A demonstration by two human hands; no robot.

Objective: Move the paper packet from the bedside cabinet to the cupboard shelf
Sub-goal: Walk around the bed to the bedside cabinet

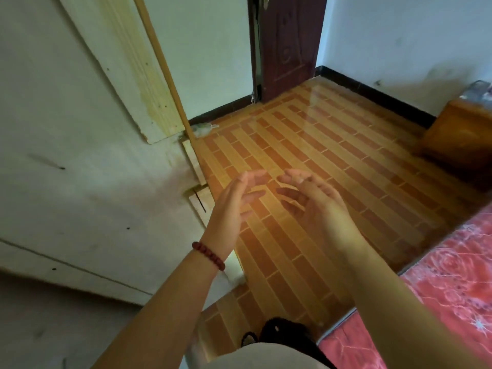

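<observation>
Left of my hands: white cupboard panel [80, 161]. My left hand [234, 206], bead bracelet [209, 255] on its wrist, is cupped, fingers apart, empty. Right hand [316, 206] faces it, also spread, holding nothing; both blurred over tiled floor [306, 134]. Far right: wooden bedside cabinet [458, 137], red bedcover [452, 283]. Can't spot the paper packet.

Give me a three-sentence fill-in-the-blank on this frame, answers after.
1. Both hands are held out over the tiled floor, holding ____.
2. The beaded bracelet sits on the ____ wrist.
3. The wooden bedside cabinet stands at the frame's ____ edge.

Answers: nothing; left; right
</observation>
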